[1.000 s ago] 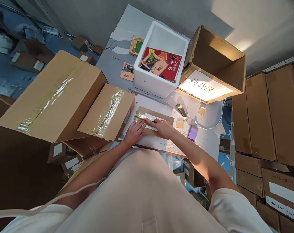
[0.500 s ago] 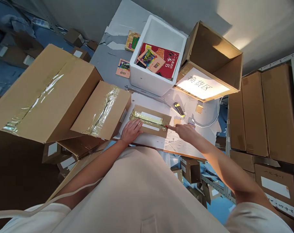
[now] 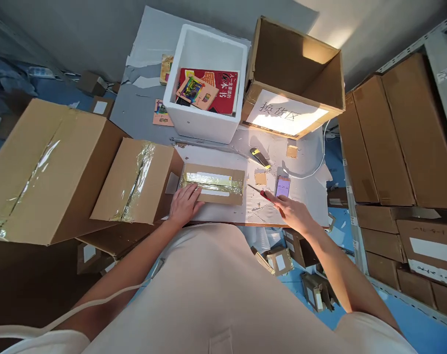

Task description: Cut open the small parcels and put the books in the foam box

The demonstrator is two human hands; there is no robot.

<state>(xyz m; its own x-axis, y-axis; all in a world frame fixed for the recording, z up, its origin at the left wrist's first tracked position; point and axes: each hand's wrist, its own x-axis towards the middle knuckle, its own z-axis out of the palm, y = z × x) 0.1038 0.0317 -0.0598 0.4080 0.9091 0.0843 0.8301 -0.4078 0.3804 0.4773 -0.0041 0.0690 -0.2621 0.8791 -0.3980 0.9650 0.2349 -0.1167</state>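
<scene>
You stand at a white worktable (image 3: 223,216) in a stockroom, with stacked brown cartons on the shelving to your right and more cartons on the blue floor below. A flat cardboard parcel (image 3: 213,184) lies on the table just in front of you, sealed along its top with shiny tape. Your left hand (image 3: 183,204) rests flat on its near left corner, fingers spread. Your right hand (image 3: 292,212) is off the parcel to the right, closed around a red-handled cutter (image 3: 261,192) whose blade points toward the parcel's right end without touching it.

Just to the left of the parcel, a taped carton (image 3: 135,180) butts against it, and a larger taped carton (image 3: 46,169) sits beyond that. A phone (image 3: 283,187) with a lit screen lies close to your right hand, and a yellow-and-black knife (image 3: 259,157) lies further back.

Behind the parcel, a white foam box (image 3: 205,125) holds a red book and some smaller colourful booklets. Beside it, an open cardboard box (image 3: 293,78) lies on its side, with a handwritten sign on its lower flap.
</scene>
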